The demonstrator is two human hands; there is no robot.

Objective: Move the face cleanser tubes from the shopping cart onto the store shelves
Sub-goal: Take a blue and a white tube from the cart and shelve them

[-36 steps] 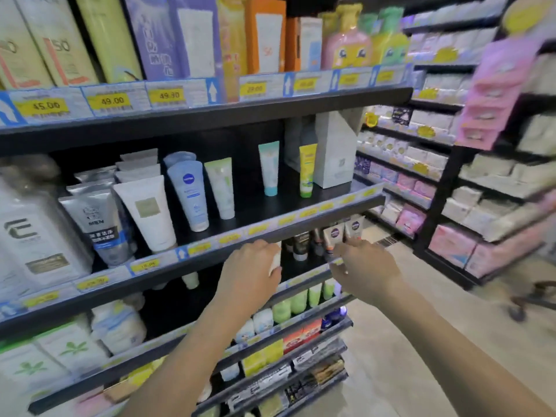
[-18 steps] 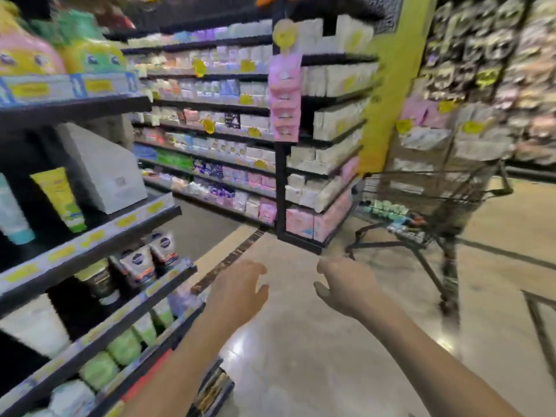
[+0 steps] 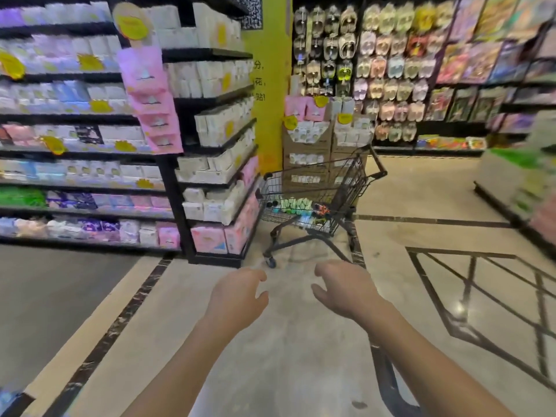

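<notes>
Underfoot, your polished beige tile floor [image 3: 285, 356] shines glossy, cut by dark inlaid strips and a diamond outline at the right. At the left a black metal shelving unit [image 3: 207, 52] carries soft, blurred white and pink packs in flat rows. Beyond it rises a smooth yellow pillar [image 3: 270, 85] with stacked brown cardboard boxes [image 3: 307, 152] at its foot.

Just beside the boxes stands the shopping cart [image 3: 331, 176], a thin black wire grid on a curved tube frame with small castors. The face cleanser tubes [image 3: 293, 204] lie in its basket as a pale green and teal heap, too blurred to count.

Your left hand [image 3: 237, 296] and right hand [image 3: 346, 288] hang over the floor, well short of the cart, backs up. Both have fingers loosely curled and thumbs apart, holding and touching nothing.

Since half a second ago your view has swung right: the cleanser shelf has left the frame and the cart now sits near the middle.
</notes>
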